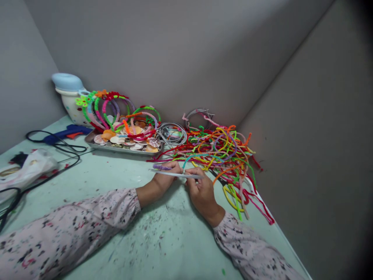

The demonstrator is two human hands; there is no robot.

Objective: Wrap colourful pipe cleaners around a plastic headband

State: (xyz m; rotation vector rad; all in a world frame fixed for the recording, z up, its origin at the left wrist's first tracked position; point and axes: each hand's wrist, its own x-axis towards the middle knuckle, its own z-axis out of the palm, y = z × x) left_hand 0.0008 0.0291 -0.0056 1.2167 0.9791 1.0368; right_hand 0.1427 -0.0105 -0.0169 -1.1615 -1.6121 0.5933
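Both my hands work close together above the table, around a thin grey wire ring [182, 175] seen almost edge-on. A fuzzy purple pipe cleaner [161, 167] is wrapped on its left part. My left hand [169, 175] is closed on the ring, its fingertips partly hidden. My right hand [201, 190] is closed in a pinch, where a teal pipe cleaner [194, 156] comes up between the two hands and arcs off to the right. The exact contact at the right fingertips is hard to make out. The heap of loose coloured pipe cleaners [217, 146] lies just beyond my hands.
A metal tray [125, 149] of shells carries several finished-looking coloured hoops [107, 111]. Beside it lie coiled grey wire rings [174, 134]. Yellow-handled scissors [233, 200] sit at right. At left are a blue glue gun [65, 133], black cable [62, 165], plastic bag [37, 167] and lidded container [69, 97].
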